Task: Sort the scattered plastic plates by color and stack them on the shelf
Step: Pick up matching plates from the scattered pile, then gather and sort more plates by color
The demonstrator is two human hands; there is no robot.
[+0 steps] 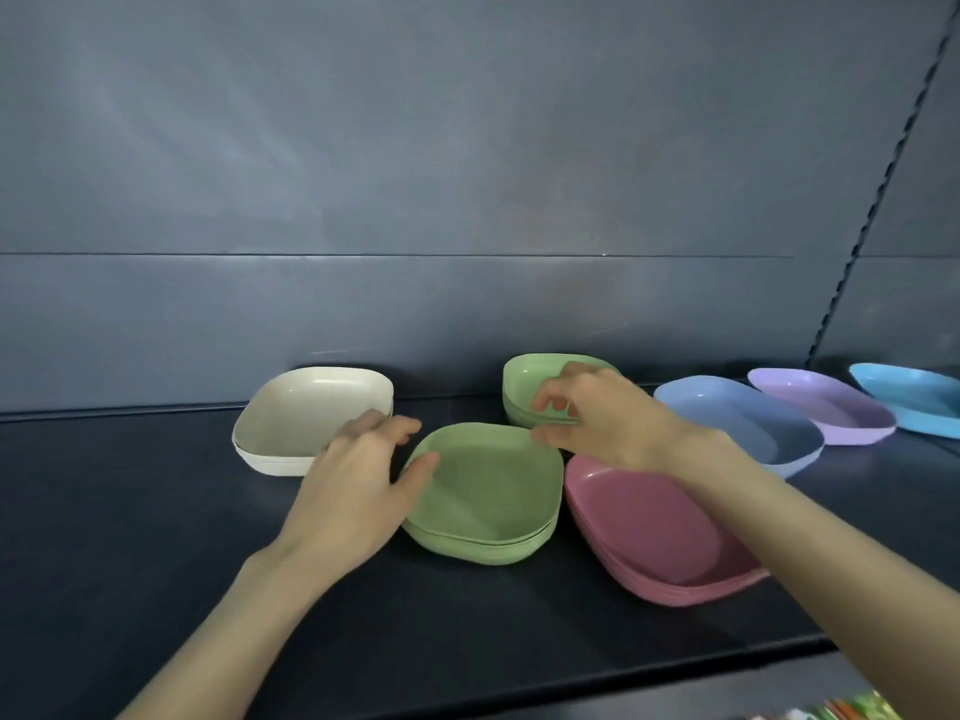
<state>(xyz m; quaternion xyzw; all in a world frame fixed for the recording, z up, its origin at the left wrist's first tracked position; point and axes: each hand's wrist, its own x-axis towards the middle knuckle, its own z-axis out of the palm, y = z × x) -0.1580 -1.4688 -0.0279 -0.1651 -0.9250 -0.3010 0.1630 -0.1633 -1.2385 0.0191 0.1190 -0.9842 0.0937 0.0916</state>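
Colour rundown, left to right: cream-white plates (306, 418) on the far left, plain with no print. Two sage-green piles in the same shade, the near green stack (488, 491) in the middle and the far green stack (524, 387) behind it. The rose-pink stack (654, 527) sits near right. Further right at the back there's a periwinkle blue plate (748, 423), a lilac plate (826, 407) and a sky-blue plate (909, 397). All solid colours, zero patterns. The shelf (156, 511) is dark charcoal-navy, and the back panel (415, 148) is slate blue-grey with pale streaky glare. In the near right corner, blurry packaging (852, 711) shows green, orange and white
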